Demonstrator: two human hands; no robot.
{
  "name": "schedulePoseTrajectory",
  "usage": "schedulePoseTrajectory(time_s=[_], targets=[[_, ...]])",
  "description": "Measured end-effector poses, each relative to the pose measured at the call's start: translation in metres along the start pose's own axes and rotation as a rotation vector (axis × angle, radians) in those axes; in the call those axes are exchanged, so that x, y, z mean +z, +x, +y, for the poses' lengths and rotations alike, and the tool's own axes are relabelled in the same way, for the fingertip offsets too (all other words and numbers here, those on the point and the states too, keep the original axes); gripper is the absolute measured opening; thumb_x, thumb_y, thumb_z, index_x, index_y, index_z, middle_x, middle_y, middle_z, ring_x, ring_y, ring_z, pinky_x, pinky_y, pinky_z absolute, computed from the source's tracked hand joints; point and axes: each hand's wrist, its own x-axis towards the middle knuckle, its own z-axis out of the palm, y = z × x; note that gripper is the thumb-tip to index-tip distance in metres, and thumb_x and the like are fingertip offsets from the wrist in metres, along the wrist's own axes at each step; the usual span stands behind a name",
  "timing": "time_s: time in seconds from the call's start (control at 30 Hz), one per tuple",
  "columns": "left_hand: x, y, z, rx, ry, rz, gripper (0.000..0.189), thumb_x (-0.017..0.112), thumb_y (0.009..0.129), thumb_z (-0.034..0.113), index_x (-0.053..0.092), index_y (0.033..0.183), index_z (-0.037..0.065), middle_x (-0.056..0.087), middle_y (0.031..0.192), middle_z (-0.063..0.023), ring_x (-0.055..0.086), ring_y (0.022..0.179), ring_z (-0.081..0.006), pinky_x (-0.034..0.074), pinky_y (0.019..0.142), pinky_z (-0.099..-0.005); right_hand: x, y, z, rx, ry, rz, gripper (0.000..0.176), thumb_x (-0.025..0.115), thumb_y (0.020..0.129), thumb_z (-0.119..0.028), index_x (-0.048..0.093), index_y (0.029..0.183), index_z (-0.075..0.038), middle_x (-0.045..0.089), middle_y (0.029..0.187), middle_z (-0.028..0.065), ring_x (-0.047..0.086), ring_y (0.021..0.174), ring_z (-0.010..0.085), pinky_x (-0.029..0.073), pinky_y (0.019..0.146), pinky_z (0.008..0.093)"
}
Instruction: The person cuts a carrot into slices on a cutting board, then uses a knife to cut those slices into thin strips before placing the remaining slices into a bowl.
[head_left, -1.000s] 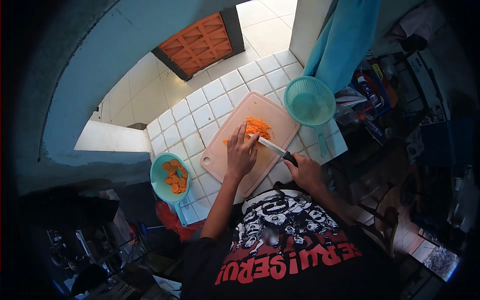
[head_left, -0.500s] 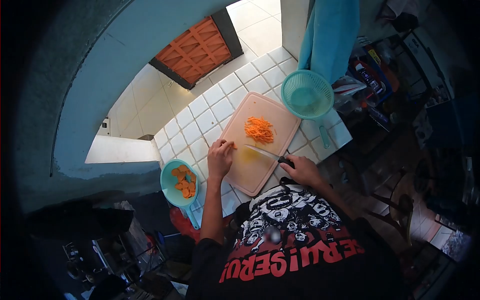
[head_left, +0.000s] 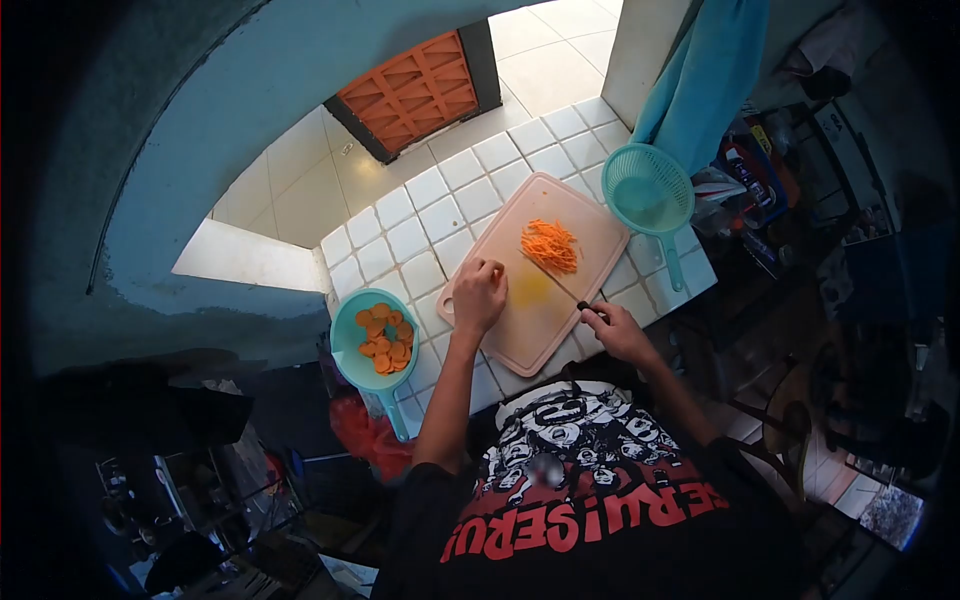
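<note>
Shredded carrot [head_left: 549, 246] lies in a small heap on the upper part of a pink cutting board [head_left: 520, 350]. My right hand [head_left: 618, 332] is wrapped around the black handle of a kitchen knife [head_left: 562, 289]. The blade lies across the board, its tip end by the lower edge of the heap. Over the left side of the board, my left hand [head_left: 481, 297] has its fingers curled together at a small piece of carrot, mostly hidden by the fingers. A yellowish stain [head_left: 530, 289] marks the board between the hands.
A turquoise handled strainer [head_left: 345, 352] with carrot slices [head_left: 383, 338] stands at the left end of the white tiled counter [head_left: 440, 217]. Another turquoise strainer [head_left: 648, 187] sits at the far right, near a hanging blue cloth [head_left: 705, 80]. A red plastic bag [head_left: 370, 440] is below left.
The knife's tip has moved away from my left hand, up to the edge of the shredded heap. My left hand stays at the board's left side. The whole view has shifted slightly.
</note>
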Motion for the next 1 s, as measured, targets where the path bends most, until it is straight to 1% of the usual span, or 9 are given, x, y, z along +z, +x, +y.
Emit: schedulePoseTrajectory(time_s=[0.07, 0.13, 0.27, 0.37, 0.5, 0.53, 0.63, 0.67, 1.0], targets=[[0.002, -0.011, 0.002, -0.038, -0.032, -0.028, 0.011, 0.072, 0.087, 0.015, 0.070, 0.091, 0.005, 0.064, 0.085, -0.0110, 0.065, 0.086, -0.0291, 0.052, 0.079, -0.0412, 0.007, -0.006, -0.004, 0.005, 0.013, 0.015, 0.043, 0.062, 0.100, -0.036, 0.069, 0.117, 0.003, 0.073, 0.104, 0.0219, 0.071, 0.095, 0.0300, 0.052, 0.085, 0.0395], [0.001, -0.022, 0.012, -0.071, -0.066, -0.072, 0.011, 0.072, 0.087, 0.015, 0.069, 0.090, 0.004, 0.064, 0.083, -0.0109, 0.064, 0.084, -0.0287, 0.051, 0.077, -0.0412, 0.019, -0.010, 0.003, -0.037, 0.069, 0.074, 0.041, 0.062, 0.101, -0.035, 0.070, 0.112, 0.003, 0.073, 0.093, 0.0174, 0.068, 0.085, 0.0247, 0.052, 0.078, 0.0370], [-0.004, -0.044, 0.018, -0.125, -0.197, -0.077, 0.019, 0.072, 0.085, 0.011, 0.071, 0.102, 0.004, 0.065, 0.089, -0.0128, 0.064, 0.086, -0.0294, 0.052, 0.080, -0.0405, 0.051, -0.023, 0.024, 0.001, 0.220, 0.121, 0.039, 0.058, 0.104, -0.036, 0.070, 0.105, 0.002, 0.064, 0.076, 0.0079, 0.059, 0.071, 0.0141, 0.047, 0.067, 0.0331], [-0.009, -0.044, 0.007, -0.072, -0.252, -0.098, 0.029, 0.073, 0.085, 0.010, 0.071, 0.113, 0.003, 0.065, 0.092, -0.0142, 0.065, 0.087, -0.0296, 0.052, 0.082, -0.0400, 0.073, -0.032, 0.040, 0.005, 0.230, 0.173, 0.040, 0.057, 0.104, -0.036, 0.070, 0.102, 0.001, 0.065, 0.076, 0.0083, 0.057, 0.071, 0.0134, 0.047, 0.067, 0.0327], [-0.008, -0.043, -0.005, 0.034, -0.258, -0.106, 0.026, 0.077, 0.083, 0.009, 0.074, 0.108, 0.001, 0.065, 0.092, -0.0119, 0.064, 0.084, -0.0260, 0.052, 0.080, -0.0376, 0.093, -0.044, 0.028, 0.053, 0.177, 0.208, 0.042, 0.054, 0.105, -0.037, 0.069, 0.100, 0.002, 0.071, 0.086, 0.0157, 0.068, 0.080, 0.0240, 0.051, 0.075, 0.0372], [-0.007, -0.044, -0.006, 0.047, -0.262, -0.097, 0.027, 0.079, 0.083, 0.010, 0.074, 0.108, 0.001, 0.064, 0.092, -0.0118, 0.064, 0.084, -0.0259, 0.052, 0.079, -0.0375, 0.096, -0.045, 0.023, 0.070, 0.168, 0.191, 0.042, 0.053, 0.105, -0.037, 0.068, 0.103, 0.002, 0.072, 0.091, 0.0192, 0.071, 0.086, 0.0317, 0.052, 0.079, 0.0405], [-0.003, -0.047, -0.005, 0.038, -0.252, -0.072, 0.025, 0.080, 0.082, 0.011, 0.075, 0.105, 0.002, 0.063, 0.091, -0.0113, 0.063, 0.083, -0.0258, 0.051, 0.078, -0.0378, 0.107, -0.050, 0.009, 0.078, 0.149, 0.188, 0.042, 0.053, 0.105, -0.038, 0.066, 0.106, 0.002, 0.072, 0.092, 0.0204, 0.072, 0.088, 0.0351, 0.053, 0.079, 0.0424], [-0.002, -0.047, -0.004, 0.046, -0.253, -0.081, 0.025, 0.080, 0.082, 0.011, 0.075, 0.105, 0.002, 0.063, 0.091, -0.0113, 0.063, 0.083, -0.0258, 0.051, 0.078, -0.0378, 0.112, -0.049, 0.009, 0.050, 0.151, 0.204, 0.042, 0.053, 0.105, -0.038, 0.065, 0.109, 0.002, 0.072, 0.093, 0.0219, 0.071, 0.091, 0.0401, 0.053, 0.079, 0.0442], [0.003, -0.048, -0.002, 0.068, -0.250, -0.028, 0.019, 0.077, 0.081, 0.010, 0.071, 0.098, 0.003, 0.060, 0.091, -0.0120, 0.060, 0.090, -0.0304, 0.049, 0.081, -0.0416, 0.113, -0.059, -0.026, 0.211, -0.123, 0.249, 0.043, 0.049, 0.104, -0.046, 0.066, 0.115, -0.008, 0.071, 0.094, 0.0259, 0.067, 0.094, 0.0489, 0.052, 0.079, 0.0580]])
